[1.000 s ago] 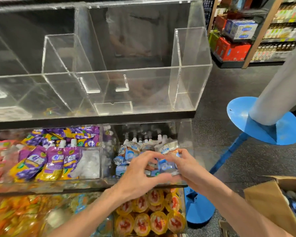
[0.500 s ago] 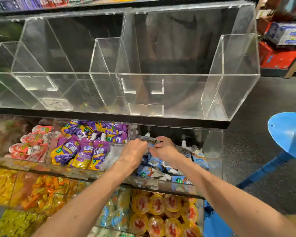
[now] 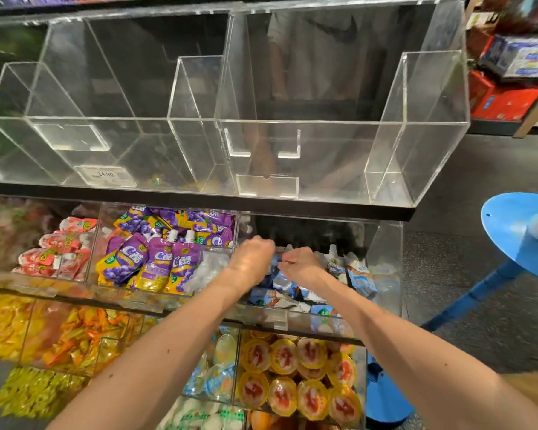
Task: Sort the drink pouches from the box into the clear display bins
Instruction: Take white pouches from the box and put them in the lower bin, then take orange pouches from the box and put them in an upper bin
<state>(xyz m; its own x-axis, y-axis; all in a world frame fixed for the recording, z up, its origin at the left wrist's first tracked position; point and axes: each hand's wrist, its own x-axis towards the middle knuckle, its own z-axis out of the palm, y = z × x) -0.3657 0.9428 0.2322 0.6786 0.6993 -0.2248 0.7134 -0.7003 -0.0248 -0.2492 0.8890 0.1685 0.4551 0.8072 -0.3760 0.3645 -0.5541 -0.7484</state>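
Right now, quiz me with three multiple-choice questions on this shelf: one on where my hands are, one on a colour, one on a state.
1. Where are the left hand and right hand?
A) in the compartment of blue-and-white drink pouches
B) in a cardboard box
C) in the top shelf's bin

2. The round jelly cups below that compartment have lids that are:
A) green
B) yellow with red centres
C) plain white

3. The front purple grape drink pouches stand:
A) caps down
B) capless
C) with white screw caps up

Key: 1 A, both hands lie over the blue-and-white pouches. 2 B, each lid is yellow around red. 3 C, the caps point upward.
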